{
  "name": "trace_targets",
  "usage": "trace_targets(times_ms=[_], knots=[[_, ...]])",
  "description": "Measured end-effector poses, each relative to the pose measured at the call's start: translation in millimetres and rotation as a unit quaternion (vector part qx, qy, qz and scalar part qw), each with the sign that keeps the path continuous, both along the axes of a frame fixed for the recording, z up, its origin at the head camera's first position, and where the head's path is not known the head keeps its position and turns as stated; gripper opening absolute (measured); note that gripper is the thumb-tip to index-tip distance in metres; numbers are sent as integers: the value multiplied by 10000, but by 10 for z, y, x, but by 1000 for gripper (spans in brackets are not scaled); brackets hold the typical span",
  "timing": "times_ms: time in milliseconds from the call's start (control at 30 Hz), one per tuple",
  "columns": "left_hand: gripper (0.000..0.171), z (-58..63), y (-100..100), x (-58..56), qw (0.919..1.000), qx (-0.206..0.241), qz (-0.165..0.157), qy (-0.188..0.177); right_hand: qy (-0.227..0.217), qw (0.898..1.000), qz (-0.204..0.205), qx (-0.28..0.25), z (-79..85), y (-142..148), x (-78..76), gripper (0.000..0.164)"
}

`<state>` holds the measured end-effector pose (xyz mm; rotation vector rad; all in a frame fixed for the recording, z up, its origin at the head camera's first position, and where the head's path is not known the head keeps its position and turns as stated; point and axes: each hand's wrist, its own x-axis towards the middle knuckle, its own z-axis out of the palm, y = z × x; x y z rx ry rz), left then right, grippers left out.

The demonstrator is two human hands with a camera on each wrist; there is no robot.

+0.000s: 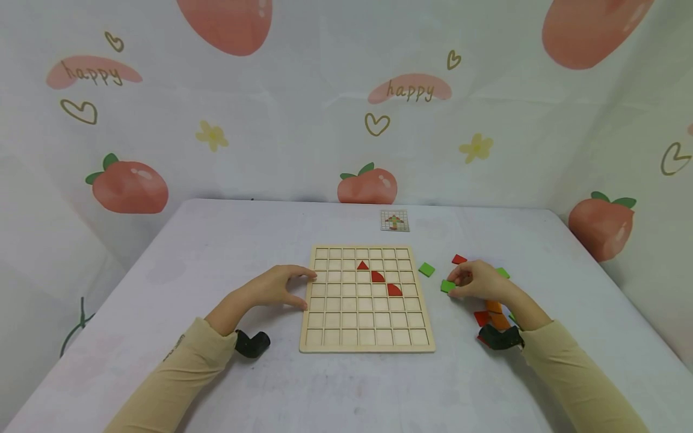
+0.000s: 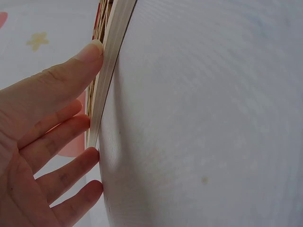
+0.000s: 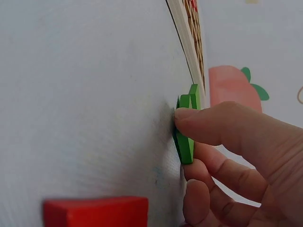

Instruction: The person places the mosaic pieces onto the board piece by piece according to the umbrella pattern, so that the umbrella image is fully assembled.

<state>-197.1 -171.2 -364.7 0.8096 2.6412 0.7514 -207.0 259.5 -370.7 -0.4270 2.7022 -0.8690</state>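
Note:
A wooden grid board (image 1: 334, 304) lies flat on the table, holding a red triangle (image 1: 362, 265) and two red quarter-circle pieces (image 1: 377, 276) in a slanting line. My left hand (image 1: 276, 285) rests at the board's left edge, thumb and fingers spread; in the left wrist view the thumb (image 2: 78, 64) touches the rim. Right of the board, my right hand (image 1: 482, 279) pinches a green square tile (image 1: 447, 286) between thumb and fingers, low over the table. Another green tile (image 1: 426, 269) lies between it and the board. The right wrist view shows the pinched tile edge-on.
Behind the board lies a small pattern card (image 1: 394, 221) with an arrow-like figure. Orange pieces (image 1: 496, 316), a red tile (image 1: 481, 319) and more green pieces (image 1: 503, 273) are scattered around and under the right wrist. A red piece (image 1: 459, 259) sits just beyond the right hand.

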Motion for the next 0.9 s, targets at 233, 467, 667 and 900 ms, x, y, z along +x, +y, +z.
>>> trace_targets(times_ms=[233,467,667,900], knots=[[62,-10,-3,-3,10000,-19,20,-14,50,9999,47,-110,54,-50,28,27],[61,-4,-3,3,10000,-15,23,-21,213,9997,85,-131,107,-115,33,27],[62,-4,-3,1,10000,8,21,-13,374,9991,188,-37,118,-209,19,27],[61,1,0,3,10000,32,-14,8,445,9986,292,46,129,-330,10,25]])
